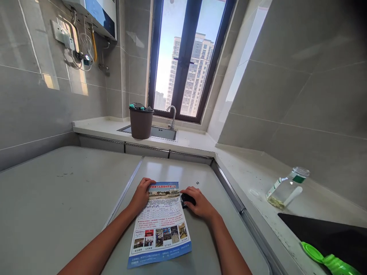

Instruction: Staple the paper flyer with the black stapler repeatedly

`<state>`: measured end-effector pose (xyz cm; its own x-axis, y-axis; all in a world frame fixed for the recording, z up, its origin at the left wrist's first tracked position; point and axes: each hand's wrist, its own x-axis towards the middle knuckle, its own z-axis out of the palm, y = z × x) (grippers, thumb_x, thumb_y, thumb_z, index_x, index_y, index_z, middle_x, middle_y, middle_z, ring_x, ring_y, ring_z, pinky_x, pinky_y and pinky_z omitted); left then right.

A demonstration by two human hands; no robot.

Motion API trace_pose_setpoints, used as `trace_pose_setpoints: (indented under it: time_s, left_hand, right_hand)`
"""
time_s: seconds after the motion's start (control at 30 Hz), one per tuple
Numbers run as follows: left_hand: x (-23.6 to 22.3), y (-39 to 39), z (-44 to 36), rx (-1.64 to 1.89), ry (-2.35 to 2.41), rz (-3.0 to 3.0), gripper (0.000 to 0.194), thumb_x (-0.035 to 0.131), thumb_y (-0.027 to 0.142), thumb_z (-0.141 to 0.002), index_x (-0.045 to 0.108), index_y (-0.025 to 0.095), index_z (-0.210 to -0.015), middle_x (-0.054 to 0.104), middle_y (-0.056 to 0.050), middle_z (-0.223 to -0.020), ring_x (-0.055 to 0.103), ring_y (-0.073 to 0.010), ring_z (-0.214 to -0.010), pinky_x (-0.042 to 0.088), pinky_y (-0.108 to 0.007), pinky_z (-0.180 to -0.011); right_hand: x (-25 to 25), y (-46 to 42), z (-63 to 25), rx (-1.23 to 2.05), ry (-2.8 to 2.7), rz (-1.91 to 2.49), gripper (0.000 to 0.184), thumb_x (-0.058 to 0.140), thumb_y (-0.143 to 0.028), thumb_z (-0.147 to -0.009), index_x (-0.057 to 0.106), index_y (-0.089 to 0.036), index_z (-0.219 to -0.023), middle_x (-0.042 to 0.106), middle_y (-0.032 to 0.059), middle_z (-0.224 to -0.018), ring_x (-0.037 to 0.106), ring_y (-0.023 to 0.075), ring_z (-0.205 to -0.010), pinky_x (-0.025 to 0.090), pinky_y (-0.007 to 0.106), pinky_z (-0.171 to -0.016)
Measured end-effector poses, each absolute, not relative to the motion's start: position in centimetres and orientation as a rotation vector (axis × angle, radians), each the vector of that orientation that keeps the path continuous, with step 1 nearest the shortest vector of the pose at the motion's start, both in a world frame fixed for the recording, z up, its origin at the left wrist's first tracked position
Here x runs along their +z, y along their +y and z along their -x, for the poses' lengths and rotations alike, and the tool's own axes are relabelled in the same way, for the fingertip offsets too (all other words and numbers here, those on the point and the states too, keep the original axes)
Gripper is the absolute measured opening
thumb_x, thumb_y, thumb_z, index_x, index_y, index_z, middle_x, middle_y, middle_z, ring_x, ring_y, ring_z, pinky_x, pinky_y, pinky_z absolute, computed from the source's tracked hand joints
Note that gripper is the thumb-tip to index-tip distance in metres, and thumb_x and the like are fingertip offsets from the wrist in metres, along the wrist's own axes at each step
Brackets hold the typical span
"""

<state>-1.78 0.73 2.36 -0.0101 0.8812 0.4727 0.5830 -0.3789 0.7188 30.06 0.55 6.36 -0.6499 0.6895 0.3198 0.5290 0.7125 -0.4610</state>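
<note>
Hands are flanking the printed flyer (160, 221) on the table — the left (142, 193) pinching its far left corner; the right (197, 201) grasping a black object (187, 199) at its right edge.

I see a grey-tiled kitchen, daylit by a dark-framed window (186, 61) at top centre.
White counter (195, 139) mid-frame; I get a water heater (94, 15) upper left.

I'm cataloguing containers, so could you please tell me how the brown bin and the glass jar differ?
The brown bin is opaque; the glass jar is transparent. The bin is clearly larger than the jar. The bin is filled to its rim, while the jar shows greenish bits only near its bottom. Both have something inside.
</note>
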Motion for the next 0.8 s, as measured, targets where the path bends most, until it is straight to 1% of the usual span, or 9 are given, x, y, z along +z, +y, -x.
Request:
trace_pose_setpoints:
  time_s: [0.07, 0.13, 0.17, 0.23, 0.3, 0.4, 0.57, 0.67, 0.8]
  left_hand:
    - [2.8, 0.1, 1.2, 1.312, 1.628, -2.027, 0.035, 0.045, 0.007, -0.089, 0.070, 0.020, -0.110, 0.056, -0.011, -0.123, 0.057, -0.0265, -0.118, 0.046, -0.044, -0.106]
    - [3.5, -1.0, 0.6, 1.264, 1.700, -2.133, 0.026, 0.051, 0.018, -0.093, 0.070, 0.021, -0.111, 0.052, -0.012, -0.136, 0.048, -0.0319, -0.130, 0.037, -0.052, -0.114]
    - [3.9, -1.6, 0.4, 1.198, 1.659, -2.200, 0.025, 0.052, 0.021, -0.094, 0.070, 0.022, -0.110, 0.052, -0.012, -0.138, 0.047, -0.0328, -0.132, 0.035, -0.053, -0.115]
    - [4.6, -3.0, -0.1, 0.935, 1.384, -2.327, 0.027, 0.046, 0.024, -0.098, 0.072, 0.025, -0.107, 0.060, -0.010, -0.132, 0.053, -0.0294, -0.126, 0.039, -0.048, -0.112]
    - [5.0, -4.1, -0.5, 0.752, 1.177, -2.406, 0.026, 0.053, 0.026, -0.096, 0.073, 0.028, -0.112, 0.062, -0.008, -0.135, 0.052, -0.0300, -0.129, 0.037, -0.048, -0.114]
    - [5.1, -5.1, -1.0, 0.636, 1.048, -2.458, 0.037, 0.063, 0.031, -0.091, 0.068, 0.035, -0.128, 0.056, -0.005, -0.147, 0.047, -0.0321, -0.139, 0.028, -0.051, -0.120]
    - [4.9, -5.0, -1.6, 0.575, 0.978, -2.436, 0.047, 0.065, 0.045, -0.092, 0.060, 0.043, -0.138, 0.047, -0.001, -0.157, 0.039, -0.0327, -0.146, 0.015, -0.057, -0.124]
    - [4.9, -5.0, -1.7, 0.575, 0.940, -2.451, 0.049, 0.065, 0.048, -0.092, 0.057, 0.046, -0.141, 0.042, 0.001, -0.160, 0.035, -0.0329, -0.149, 0.012, -0.058, -0.124]
    - [5.0, -5.2, -1.1, 0.559, 0.870, -2.497, 0.049, 0.063, 0.047, -0.093, 0.055, 0.048, -0.142, 0.037, 0.001, -0.162, 0.031, -0.0341, -0.150, 0.010, -0.060, -0.124]
  right_hand:
    - [6.5, 0.5, -30.0, 0.486, -2.443, 0.920, 0.043, 0.063, -0.014, -0.089, 0.061, -0.028, -0.131, 0.065, 0.0065, -0.113, 0.057, 0.0250, -0.108, 0.040, 0.039, -0.099]
    - [6.5, 0.5, -29.9, 0.500, -2.438, 0.931, 0.038, 0.062, -0.014, -0.091, 0.064, -0.027, -0.126, 0.066, 0.0065, -0.111, 0.058, 0.0248, -0.107, 0.042, 0.039, -0.098]
    - [6.6, 0.5, -29.9, 0.500, -2.434, 0.937, 0.036, 0.062, -0.014, -0.091, 0.065, -0.026, -0.125, 0.066, 0.0065, -0.110, 0.058, 0.0248, -0.107, 0.042, 0.039, -0.098]
    - [6.6, 0.4, -29.9, 0.501, -2.433, 0.935, 0.035, 0.063, -0.014, -0.091, 0.065, -0.026, -0.124, 0.066, 0.0066, -0.110, 0.057, 0.0249, -0.107, 0.042, 0.039, -0.098]
    - [6.7, 0.4, -29.9, 0.513, -2.433, 0.919, 0.036, 0.064, -0.014, -0.091, 0.065, -0.026, -0.124, 0.066, 0.0063, -0.110, 0.057, 0.0247, -0.107, 0.043, 0.038, -0.097]
    - [6.8, 0.2, -29.8, 0.544, -2.425, 0.906, 0.034, 0.064, -0.017, -0.092, 0.066, -0.026, -0.125, 0.066, 0.0061, -0.108, 0.058, 0.0242, -0.104, 0.044, 0.038, -0.096]
    - [6.9, 0.0, -29.4, 0.592, -2.436, 0.852, 0.034, 0.064, -0.021, -0.095, 0.064, -0.026, -0.129, 0.066, 0.0068, -0.112, 0.058, 0.0245, -0.107, 0.045, 0.038, -0.096]
    - [6.8, 0.0, -29.3, 0.604, -2.455, 0.815, 0.035, 0.060, -0.020, -0.097, 0.063, -0.026, -0.131, 0.066, 0.0069, -0.112, 0.058, 0.0239, -0.107, 0.045, 0.038, -0.096]
    - [6.7, 0.1, -29.2, 0.583, -2.457, 0.823, 0.033, 0.060, -0.018, -0.096, 0.064, -0.026, -0.128, 0.067, 0.0068, -0.113, 0.058, 0.0239, -0.107, 0.044, 0.038, -0.095]
